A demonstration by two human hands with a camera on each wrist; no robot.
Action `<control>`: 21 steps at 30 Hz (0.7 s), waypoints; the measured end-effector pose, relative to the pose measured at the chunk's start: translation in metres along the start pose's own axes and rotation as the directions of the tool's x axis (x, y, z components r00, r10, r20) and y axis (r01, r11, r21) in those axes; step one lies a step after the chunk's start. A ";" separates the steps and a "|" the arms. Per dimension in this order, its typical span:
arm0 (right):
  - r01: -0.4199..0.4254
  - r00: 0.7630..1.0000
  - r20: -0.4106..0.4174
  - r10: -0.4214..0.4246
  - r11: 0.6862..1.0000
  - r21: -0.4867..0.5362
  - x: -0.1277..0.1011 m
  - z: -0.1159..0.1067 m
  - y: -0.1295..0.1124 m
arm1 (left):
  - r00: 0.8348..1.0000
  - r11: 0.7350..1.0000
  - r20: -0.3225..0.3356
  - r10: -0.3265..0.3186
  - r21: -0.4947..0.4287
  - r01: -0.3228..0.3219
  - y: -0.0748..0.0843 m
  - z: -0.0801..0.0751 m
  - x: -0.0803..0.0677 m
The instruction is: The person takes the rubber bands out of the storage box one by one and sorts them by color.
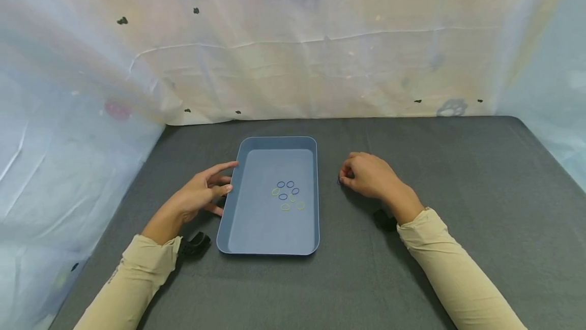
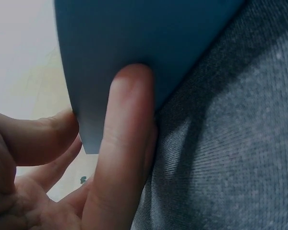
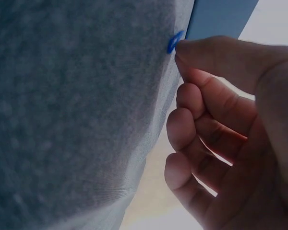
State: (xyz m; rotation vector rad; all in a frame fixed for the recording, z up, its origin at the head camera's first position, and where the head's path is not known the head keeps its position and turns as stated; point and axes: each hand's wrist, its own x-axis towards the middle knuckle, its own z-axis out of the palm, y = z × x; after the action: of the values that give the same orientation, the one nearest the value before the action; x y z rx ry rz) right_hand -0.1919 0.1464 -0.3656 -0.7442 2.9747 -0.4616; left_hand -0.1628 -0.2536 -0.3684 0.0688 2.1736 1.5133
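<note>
My left hand [image 1: 199, 193] is at the left side of a blue-grey rectangular tray [image 1: 261, 231], fingers fairly straight. In the left wrist view one fingertip [image 2: 132, 79] presses the tray's outer wall and the thumb touches near the rim. To the right of the tray, low over the cloth, my right hand [image 1: 368, 175] pinches a small blue rubber band [image 3: 171, 46] between thumb and index finger; its other fingers are curled. Inside the tray lie several thin dark blue rubber bands [image 1: 283, 199] and several yellow ones [image 1: 285, 210], loosely grouped right of its middle.
A dark grey cloth [image 1: 458, 192] covers the table. Pale patterned curtain sheeting [image 1: 293, 76] hangs behind the table and at both sides. Each wrist wears a black strap mount [image 1: 196, 245], close to the table surface.
</note>
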 end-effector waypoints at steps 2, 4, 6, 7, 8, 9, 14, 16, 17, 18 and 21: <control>0.004 1.000 0.002 -0.004 1.000 0.003 0.000 0.000 0.000 | 1.000 1.000 -0.002 -0.001 0.002 0.001 0.000 0.000 0.000; 0.004 1.000 0.002 -0.004 1.000 0.003 0.000 0.000 0.000 | 1.000 1.000 -0.003 -0.001 0.004 0.001 0.000 0.000 0.000; 0.005 1.000 0.000 -0.005 1.000 0.001 0.000 0.000 0.000 | 1.000 1.000 -0.002 0.000 0.004 0.000 0.000 0.000 0.000; 0.005 1.000 -0.001 -0.005 1.000 0.000 0.000 0.000 0.000 | 1.000 1.000 -0.001 -0.001 0.003 0.001 0.000 0.000 0.000; 0.004 1.000 -0.002 -0.004 1.000 -0.001 0.000 0.000 0.000 | 1.000 1.000 0.000 -0.001 0.003 0.001 0.000 0.000 0.000; 0.005 1.000 -0.003 -0.005 1.000 -0.003 0.000 0.000 0.000 | 1.000 1.000 0.001 -0.001 0.003 0.001 0.001 0.000 0.000; 0.014 1.000 -0.012 -0.014 1.000 -0.016 0.000 0.000 -0.001 | 1.000 1.000 -0.002 -0.003 0.001 0.003 0.001 0.001 -0.001; 0.019 1.000 -0.022 -0.019 1.000 -0.022 0.000 0.000 -0.003 | 1.000 1.000 -0.005 -0.003 0.002 0.003 0.001 0.001 -0.001; 0.020 0.999 -0.028 -0.021 0.999 -0.025 0.000 -0.001 -0.003 | 1.000 1.000 -0.006 -0.002 0.003 0.002 0.001 0.001 -0.001; 0.023 0.999 -0.034 -0.024 0.999 -0.027 0.000 -0.001 -0.004 | 1.000 1.000 -0.007 -0.002 0.004 0.002 0.001 0.002 -0.001; 0.030 0.998 -0.060 -0.031 0.999 -0.030 0.001 -0.003 -0.008 | 1.000 1.000 -0.009 -0.001 0.006 0.001 0.002 0.002 -0.001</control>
State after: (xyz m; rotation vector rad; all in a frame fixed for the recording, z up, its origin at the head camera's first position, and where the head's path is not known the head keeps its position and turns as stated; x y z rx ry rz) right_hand -0.1895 0.1404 -0.3603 -0.7934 3.0363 -0.4506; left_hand -0.1614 -0.2519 -0.3669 0.0632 2.1843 1.5097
